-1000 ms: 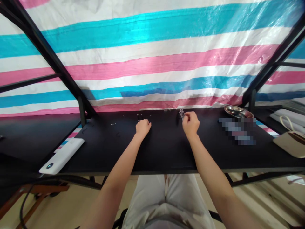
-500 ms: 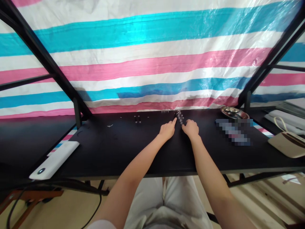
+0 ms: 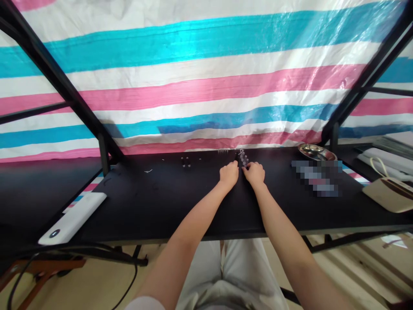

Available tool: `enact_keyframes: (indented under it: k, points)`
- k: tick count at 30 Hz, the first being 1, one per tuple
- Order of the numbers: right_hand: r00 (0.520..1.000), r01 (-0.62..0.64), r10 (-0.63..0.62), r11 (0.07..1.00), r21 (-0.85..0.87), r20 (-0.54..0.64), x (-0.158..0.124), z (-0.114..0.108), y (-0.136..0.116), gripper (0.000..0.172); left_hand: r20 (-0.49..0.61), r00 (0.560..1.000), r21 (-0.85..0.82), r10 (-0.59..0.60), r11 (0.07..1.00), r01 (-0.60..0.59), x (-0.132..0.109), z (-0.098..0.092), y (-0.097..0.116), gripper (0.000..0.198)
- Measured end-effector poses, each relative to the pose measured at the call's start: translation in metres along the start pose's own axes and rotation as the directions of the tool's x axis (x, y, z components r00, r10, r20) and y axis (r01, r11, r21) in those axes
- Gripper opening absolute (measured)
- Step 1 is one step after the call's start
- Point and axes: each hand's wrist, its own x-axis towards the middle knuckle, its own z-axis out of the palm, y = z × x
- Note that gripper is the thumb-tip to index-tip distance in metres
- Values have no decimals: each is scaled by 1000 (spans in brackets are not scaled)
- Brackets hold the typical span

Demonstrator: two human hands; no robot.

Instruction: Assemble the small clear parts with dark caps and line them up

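My left hand [image 3: 229,174] is closed at the far middle of the black table [image 3: 155,206], its fingers curled away from me. Whatever it pinches is too small or too hidden to name. Close beside it, my right hand [image 3: 254,173] is also closed, its thumb pointing left towards the left fingertips; its contents are hidden. Just beyond the fingers lies a cluster of small grey knobbed pieces [image 3: 243,156], with a small dark piece at its left. Farther left are a row of thin pale pins [image 3: 223,151] and a few small dark pieces with light ends [image 3: 186,162].
A long white device [image 3: 75,217] lies at the table's left edge. To the right are a shiny metal dish [image 3: 317,152], a blurred-out item [image 3: 316,178] and a beige pouch [image 3: 389,196]. Black frame bars and a striped plastic sheet [image 3: 200,82] stand behind.
My left hand has drawn its outstretched index finger in and shifted slightly right. My right hand has moved a little left, so the two are closer together.
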Motion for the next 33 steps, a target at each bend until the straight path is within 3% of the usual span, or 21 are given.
enact_keyframes:
  k: [5, 10, 13, 16, 19, 21, 24, 33]
  points:
    - [1000, -1, 1, 1000, 19, -18, 0, 3, -1, 24, -8, 992, -282, -127, 952, 120, -2, -7, -27, 16]
    - [999, 41, -39, 998, 50, -26, -4, -3, -6, 18, -17, 992, -556, -121, 826, 92, -16, -26, -59, 16]
    - [976, 216, -209, 966, 145, -60, -12, -11, -16, 15, 7, 989, -749, -151, 654, 105, -27, -36, -70, 23]
    - [912, 409, -402, 880, 240, -82, -23, -18, -32, 13, 61, 956, -891, -286, 415, 181, -34, -40, -80, 31]
    - [868, 491, -493, 829, 268, -65, -33, -20, -45, 11, 157, 913, -961, -377, 154, 228, -38, -40, -89, 36]
    - [851, 515, -523, 815, 267, -47, -37, -19, -50, 10, 190, 911, -975, -365, 42, 220, -39, -39, -94, 36]
    - [846, 520, -533, 815, 257, -22, -40, -17, -52, 10, 213, 917, -975, -337, -7, 224, -40, -40, -96, 35]
    - [848, 508, -529, 825, 248, 21, -41, -15, -51, 9, 246, 929, -967, -276, 2, 256, -43, -42, -86, 38]
